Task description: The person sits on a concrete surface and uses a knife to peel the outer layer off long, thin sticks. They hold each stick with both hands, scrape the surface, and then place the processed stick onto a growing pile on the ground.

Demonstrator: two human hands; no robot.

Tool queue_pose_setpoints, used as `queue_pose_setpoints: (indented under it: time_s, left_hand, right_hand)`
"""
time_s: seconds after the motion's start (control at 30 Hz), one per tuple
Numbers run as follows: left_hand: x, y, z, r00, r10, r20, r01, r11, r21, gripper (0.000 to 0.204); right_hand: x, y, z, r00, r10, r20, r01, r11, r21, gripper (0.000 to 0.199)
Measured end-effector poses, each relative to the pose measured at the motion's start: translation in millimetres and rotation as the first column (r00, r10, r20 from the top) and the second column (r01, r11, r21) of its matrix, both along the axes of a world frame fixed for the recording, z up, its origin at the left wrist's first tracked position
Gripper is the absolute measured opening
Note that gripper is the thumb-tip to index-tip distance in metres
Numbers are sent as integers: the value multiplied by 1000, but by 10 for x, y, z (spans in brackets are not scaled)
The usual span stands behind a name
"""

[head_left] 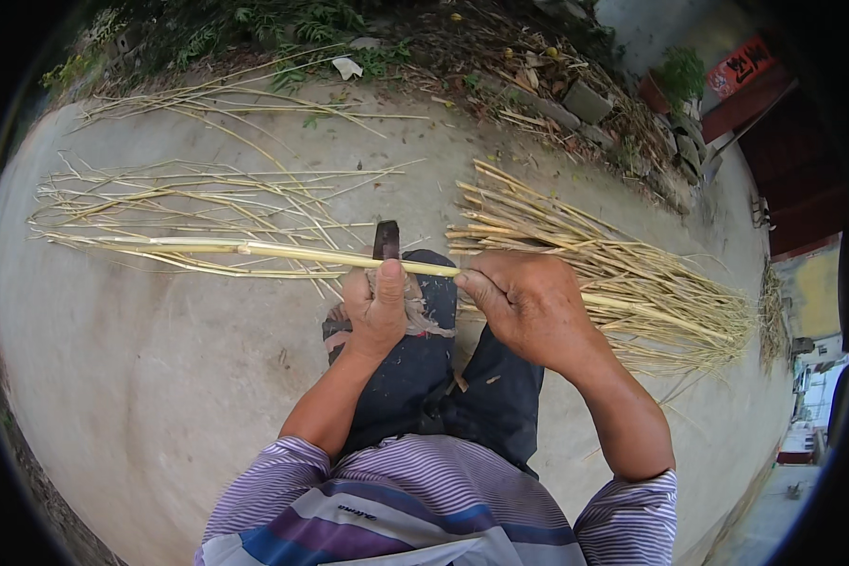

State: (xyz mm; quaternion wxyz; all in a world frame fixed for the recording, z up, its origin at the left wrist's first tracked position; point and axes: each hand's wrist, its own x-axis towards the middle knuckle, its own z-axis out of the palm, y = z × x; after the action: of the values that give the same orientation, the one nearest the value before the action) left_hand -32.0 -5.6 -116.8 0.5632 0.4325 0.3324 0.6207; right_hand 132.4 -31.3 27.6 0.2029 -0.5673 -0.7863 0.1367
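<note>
**Both hands on a pale stalk, blade against it**

Left hand point(375, 307): fingers curled shut around the handle of a dark-bladed knife point(386, 240); thumb pressed upward along the back, tip just under the stalk. Blade tip sticks up past the thumb and crosses behind the long yellow stalk point(283, 251). A scrap of pale cloth or wrapping point(424, 316) hangs by the palm, just right of these fingers.

Right hand point(528, 307): fingers closed in a pinch on the same stalk, just right of the left thumb; knuckles up, wrist bent. The two hands sit close, almost touching.

Stalk: runs roughly level, far out to the left beyond the left fingers, and passes under the right fingers toward the right.

Right of and beyond the right hand: bundle of straw-coloured stalks point(623, 283), cut ends toward the hands, lying on the concrete ground point(160, 396).

Left of and above the left fingers: loose thin stems point(189, 203) scattered flat; more of them point(245, 99) farther off near the weeds point(292, 24).

Below the hands: dark trousers point(443, 377), striped purple shirt point(424, 509).
</note>
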Motion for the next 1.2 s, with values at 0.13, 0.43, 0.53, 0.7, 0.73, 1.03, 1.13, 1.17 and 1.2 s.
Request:
queue_pose_setpoints:
  time_s: [0.13, 0.43, 0.53, 0.7, 0.73, 1.03, 1.13, 1.17, 1.2]
  left_hand:
    - [151, -78, 30, 980, 45, -194, -28, 995, 91, 47]
    - [71, -86, -46, 946, -29, -324, 67, 992, 106, 48]
    - [135, -172, 23, 879, -11, -476, 52, 996, 73, 58]
    - [91, -76, 86, 943, 13, -332, 57, 979, 198, 47]
    - [53, -28, 18, 942, 26, -334, 42, 980, 196, 47]
    - [181, -27, -22, 924, 203, -323, -98, 945, 312, 54]
    - [1, 103, -71, 996, -25, -88, 28, 999, 35, 52]
    - [-58, 143, -46, 997, -81, 16, 82, 995, -59, 52]
    - [-110, 137, -1, 999, -40, 4, 40, 989, -143, 55]
  right_hand:
    - [-68, -21, -67, 999, -10, -52, 10, 1000, 0, 23]
    - [50, -20, 46, 998, 25, -65, -32, 993, -116, 23]
    - [-5, -75, -102, 997, 32, -66, -36, 998, -51, 23]
    - [25, -62, -83, 993, 43, -108, -48, 998, -50, 23]
    - [72, -45, -34, 998, 31, -53, -33, 998, -50, 24]
    - [4, -74, -138, 999, 28, 23, -29, 997, 67, 23]
    - [92, -60, -35, 1000, -11, 16, 11, 1000, 24, 21]
    - [154, -55, 1, 999, -28, 21, 28, 999, -14, 21]
    - [215, -48, -19, 1000, -3, 23, 3, 1000, -8, 20]
